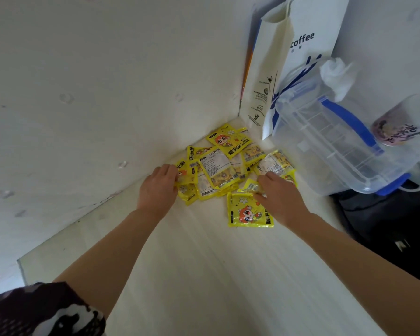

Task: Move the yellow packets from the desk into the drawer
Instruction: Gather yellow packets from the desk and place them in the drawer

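Sleeve (41,311) at 7 o'clock, both bare forearms stretched toward 12. Left hand (159,187) palm down, fingers curled gripping packets (218,166) at pile's left edge. Right hand (280,197) pinching a small packet (249,186). Pile on worktop (204,275) in wall corner; clear box (337,146) and coffee bag (301,44) at 2 o'clock.

Near desk (204,275) free; plastic box (337,146) crowds right.

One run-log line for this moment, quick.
phase: gathering | left hand: on yellow packets pile edge | right hand: pinching one packet | drawer: not in view | pile on desk
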A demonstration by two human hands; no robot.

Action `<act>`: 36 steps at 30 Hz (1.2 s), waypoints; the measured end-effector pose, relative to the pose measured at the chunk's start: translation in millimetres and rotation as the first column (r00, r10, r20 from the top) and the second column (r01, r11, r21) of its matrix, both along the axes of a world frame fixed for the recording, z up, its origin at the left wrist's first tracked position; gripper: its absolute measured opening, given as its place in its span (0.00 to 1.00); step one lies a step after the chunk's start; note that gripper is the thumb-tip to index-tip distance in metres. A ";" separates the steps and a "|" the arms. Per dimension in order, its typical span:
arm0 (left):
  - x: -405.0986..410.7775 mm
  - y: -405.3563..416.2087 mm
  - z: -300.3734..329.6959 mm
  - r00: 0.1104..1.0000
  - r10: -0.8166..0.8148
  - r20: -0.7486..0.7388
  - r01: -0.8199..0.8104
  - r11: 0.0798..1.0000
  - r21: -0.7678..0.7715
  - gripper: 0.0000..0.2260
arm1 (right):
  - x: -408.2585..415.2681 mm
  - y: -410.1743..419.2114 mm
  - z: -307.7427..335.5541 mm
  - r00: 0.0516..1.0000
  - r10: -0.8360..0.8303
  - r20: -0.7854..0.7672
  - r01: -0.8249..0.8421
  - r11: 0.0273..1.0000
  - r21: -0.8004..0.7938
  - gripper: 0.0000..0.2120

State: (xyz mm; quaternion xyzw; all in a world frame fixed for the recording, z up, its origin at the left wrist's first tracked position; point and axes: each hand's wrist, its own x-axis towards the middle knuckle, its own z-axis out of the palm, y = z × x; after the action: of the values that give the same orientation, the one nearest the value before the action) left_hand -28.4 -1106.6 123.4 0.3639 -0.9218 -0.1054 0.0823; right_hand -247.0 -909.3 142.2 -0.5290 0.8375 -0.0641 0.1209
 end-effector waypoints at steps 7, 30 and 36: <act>7.0 4.0 -22.5 0.985 -0.140 0.097 0.124 0.981 0.152 0.28 | 25.7 23.1 -27.4 0.991 0.118 0.062 -0.118 0.993 -0.001 0.21; -8.9 -15.1 -29.1 0.826 -0.354 0.439 0.424 0.903 -0.069 0.34 | 48.5 10.6 -45.3 0.983 0.097 -0.159 -0.073 0.986 0.147 0.33; 4.5 -6.2 -25.3 0.848 -0.361 0.388 0.408 0.912 -0.042 0.33 | 49.4 11.0 -45.7 0.981 0.087 -0.173 -0.066 0.990 0.127 0.32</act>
State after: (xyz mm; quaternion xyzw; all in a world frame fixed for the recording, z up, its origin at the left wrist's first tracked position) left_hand -23.9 -1112.8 98.2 0.1792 -0.9793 0.0080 -0.0942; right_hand -197.5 -898.3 96.5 -0.5561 0.8264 0.0391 0.0797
